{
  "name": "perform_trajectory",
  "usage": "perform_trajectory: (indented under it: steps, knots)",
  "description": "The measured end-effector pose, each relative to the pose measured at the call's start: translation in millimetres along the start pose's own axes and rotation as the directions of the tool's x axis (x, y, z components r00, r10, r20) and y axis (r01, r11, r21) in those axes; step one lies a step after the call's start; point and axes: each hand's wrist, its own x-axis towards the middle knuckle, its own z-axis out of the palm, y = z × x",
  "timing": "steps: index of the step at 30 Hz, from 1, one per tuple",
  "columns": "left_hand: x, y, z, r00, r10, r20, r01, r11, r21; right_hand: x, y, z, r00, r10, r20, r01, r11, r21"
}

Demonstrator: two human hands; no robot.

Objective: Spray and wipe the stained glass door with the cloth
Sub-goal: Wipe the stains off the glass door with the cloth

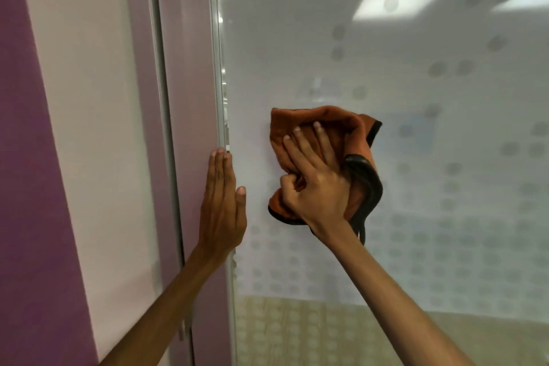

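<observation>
now right hand [315, 187] fingers press the bunched cloth [326, 128] on the glass door [416, 157]; left hand [222, 205] flat, fingers straight.

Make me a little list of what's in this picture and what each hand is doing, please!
place: glass door with a dotted frosted pattern, next to a purple frame
right hand: pressing an orange cloth with dark edging flat against the glass
left hand: open, fingers straight, resting at the door's edge by the frame
spray bottle: not in view
stains: too blurry to tell
step: wiping
</observation>
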Motion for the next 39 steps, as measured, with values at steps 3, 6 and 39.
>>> perform_trajectory:
  steps: [3,6,39]
  knots:
    - [-1.6,-15.3,-10.9,1.000,0.021,0.010,-0.021,0.999,-0.038,-1.4,-13.4,15.4,0.998,-0.022,0.059,0.021,1.000,0.018]
    - [-8.4,-26.2,-17.0,0.999,0.047,0.027,-0.046,0.998,-0.038,-5.5,-19.6,25.3,0.989,-0.060,0.139,0.056,0.998,0.036]
    - [-18.2,57.7,-46.1,0.718,-0.473,0.510,0.672,0.282,-0.685,-56.6,-11.4,-41.6,0.864,0.463,0.196,-0.502,0.774,0.386]
